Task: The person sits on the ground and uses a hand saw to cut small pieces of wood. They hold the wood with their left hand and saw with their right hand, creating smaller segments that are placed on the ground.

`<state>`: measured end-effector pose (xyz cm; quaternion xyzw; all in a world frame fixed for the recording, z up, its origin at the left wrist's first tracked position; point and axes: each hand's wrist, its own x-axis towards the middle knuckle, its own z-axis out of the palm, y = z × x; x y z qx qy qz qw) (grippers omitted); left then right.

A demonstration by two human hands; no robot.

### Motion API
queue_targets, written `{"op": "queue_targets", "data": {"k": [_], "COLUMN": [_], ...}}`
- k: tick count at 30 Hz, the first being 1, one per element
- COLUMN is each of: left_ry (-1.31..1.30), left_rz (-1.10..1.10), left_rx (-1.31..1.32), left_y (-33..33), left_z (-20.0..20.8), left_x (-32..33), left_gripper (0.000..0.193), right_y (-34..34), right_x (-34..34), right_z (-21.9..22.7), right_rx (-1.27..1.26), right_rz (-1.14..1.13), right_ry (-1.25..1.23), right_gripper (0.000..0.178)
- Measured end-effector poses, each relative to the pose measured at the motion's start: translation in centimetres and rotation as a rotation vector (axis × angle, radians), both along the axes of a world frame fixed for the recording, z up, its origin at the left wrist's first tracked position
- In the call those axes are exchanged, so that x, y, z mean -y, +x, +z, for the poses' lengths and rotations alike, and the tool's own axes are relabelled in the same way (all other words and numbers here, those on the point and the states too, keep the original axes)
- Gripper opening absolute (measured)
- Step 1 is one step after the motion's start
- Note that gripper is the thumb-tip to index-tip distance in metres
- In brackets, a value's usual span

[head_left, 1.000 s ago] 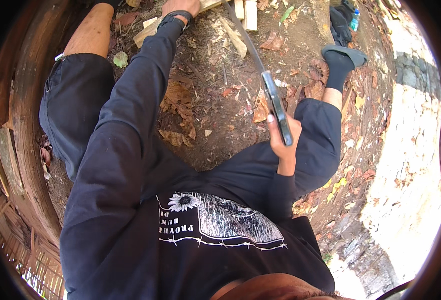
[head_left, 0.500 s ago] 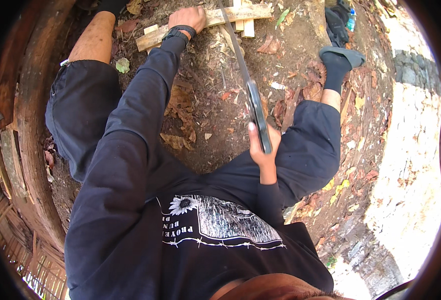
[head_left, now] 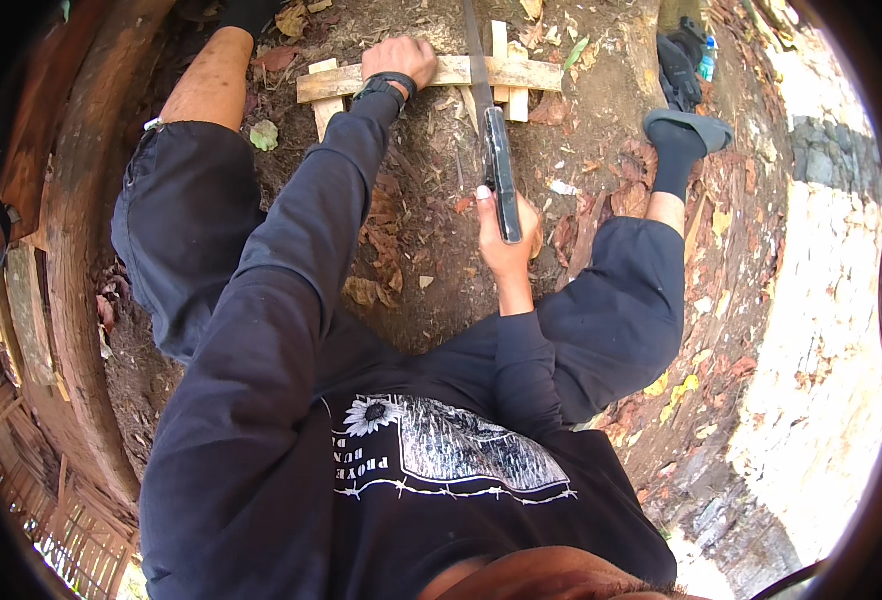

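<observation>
My left hand (head_left: 401, 60), with a dark band at the wrist, presses down on a pale wooden strip (head_left: 537, 75), its fingers wrapped over it. The strip lies crosswise over short wooden pieces, one near its left end (head_left: 327, 108) and others near its right end (head_left: 517, 106). In my right hand (head_left: 509, 238) is a handsaw (head_left: 498, 165), gripped by its dark handle. The saw's blade crosses the strip to the right of my left hand. Whether its teeth have cut into the wood cannot be made out.
Dry leaves (head_left: 371, 250) and wood chips litter the dirt ground. My bent legs flank the work, with a grey sandal (head_left: 699, 130) on the right foot. A dark bag-like item (head_left: 679, 65) and a bottle (head_left: 707, 62) lie beyond it. A log (head_left: 81, 240) runs along the left.
My right hand has pushed the saw forward, away from me, and its blade stands more upright across the strip. My left hand still holds the strip; the whole view has shifted slightly.
</observation>
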<state>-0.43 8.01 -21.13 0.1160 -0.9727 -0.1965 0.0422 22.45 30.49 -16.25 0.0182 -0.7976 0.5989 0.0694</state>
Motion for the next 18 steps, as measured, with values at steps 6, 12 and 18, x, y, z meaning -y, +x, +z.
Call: {"op": "queue_targets", "data": {"k": [6, 12, 18], "left_ry": [0.035, 0.032, 0.040], "left_rz": [0.046, 0.047, 0.073], "left_rx": [0.007, -0.021, -0.010], "left_y": [-0.4, -1.1, -1.6], "left_z": [0.7, -0.4, -1.3], "left_x": [0.9, 1.7, 1.1], "left_gripper": [0.062, 0.060, 0.059], "right_y": [-2.0, -3.0, -2.6], "right_x": [0.2, 0.7, -0.2], "right_z": [1.7, 0.9, 0.5], "right_rx": [-0.083, -0.043, -0.001], "right_rz": [0.060, 0.061, 0.058], "right_ry": [0.027, 0.048, 0.041], "right_gripper": [0.018, 0.021, 0.021]}}
